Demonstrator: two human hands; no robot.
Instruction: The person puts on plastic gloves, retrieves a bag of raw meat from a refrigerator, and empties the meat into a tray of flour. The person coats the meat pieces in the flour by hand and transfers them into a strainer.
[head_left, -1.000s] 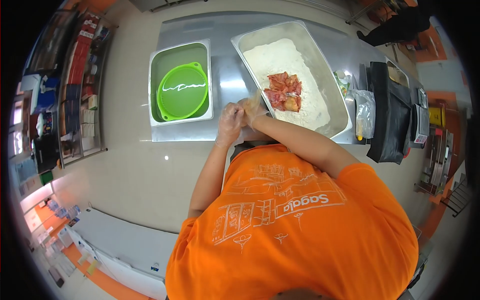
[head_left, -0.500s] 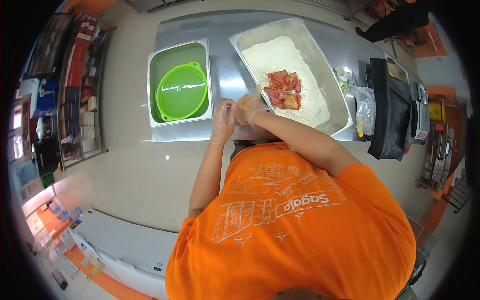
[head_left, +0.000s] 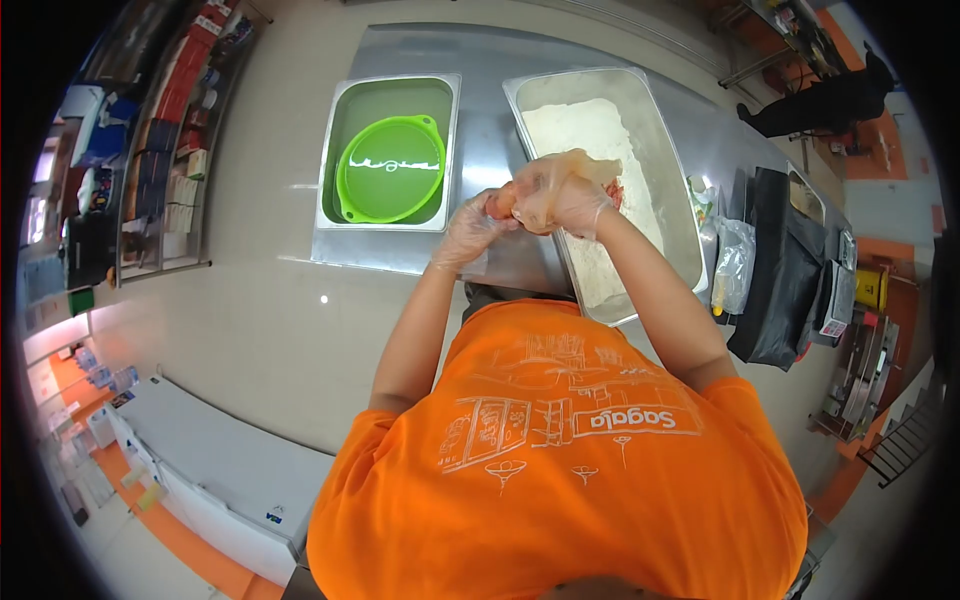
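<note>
My left hand (head_left: 470, 230), in a clear plastic glove, is closed at the front edge of the steel table. Its fingers meet the reddish tip of what my right hand (head_left: 580, 208) presents; whether that is fingers or food is unclear. Loose yellowish plastic (head_left: 572, 168) bunches around my right hand and hides its fingers. My right hand is over the left side of a steel tub (head_left: 685, 225) of white powder (head_left: 575, 125). Reddish pieces (head_left: 614, 192) in the tub are mostly hidden behind that hand.
A steel tub (head_left: 452, 150) on the left holds liquid and a green round strainer (head_left: 392, 170). Right of the powder tub are a clear plastic bag (head_left: 735, 262) and a black cover (head_left: 785, 260). A person in black (head_left: 820, 103) is at the upper right.
Both hands have risen and moved right, with my right hand now over the powder tub and hiding most of the reddish pieces. The view has shifted, so the tubs appear further right.
</note>
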